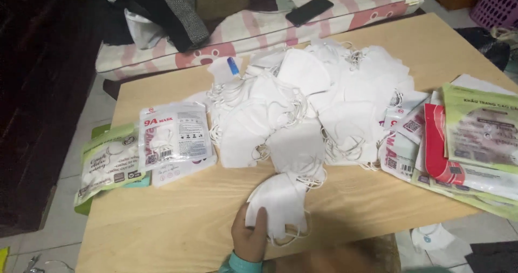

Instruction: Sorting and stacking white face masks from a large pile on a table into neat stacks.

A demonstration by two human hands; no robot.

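Several folded white masks point(280, 203), light, soft, limp; left hand point(249, 235) clamped on stack edge; right hand unseen. Best gripped at fold.

- Table point(178, 224): carries all items listed below.
- Pile of masks point(307, 100): centre of the table, reaching toward the far edge.
- Small stack of masks point(280, 203): at the near edge, in front of the pile, under the hand point(249, 235).
- Sealed packets point(172, 138): left of the pile; one more packet point(108, 162) overhangs the left edge.
- Stacked pouches point(469, 149): along the right edge, overlapping one another.
- Mattress point(253, 27): behind the far edge, on the floor.
- Phone point(309, 11): on the mattress.
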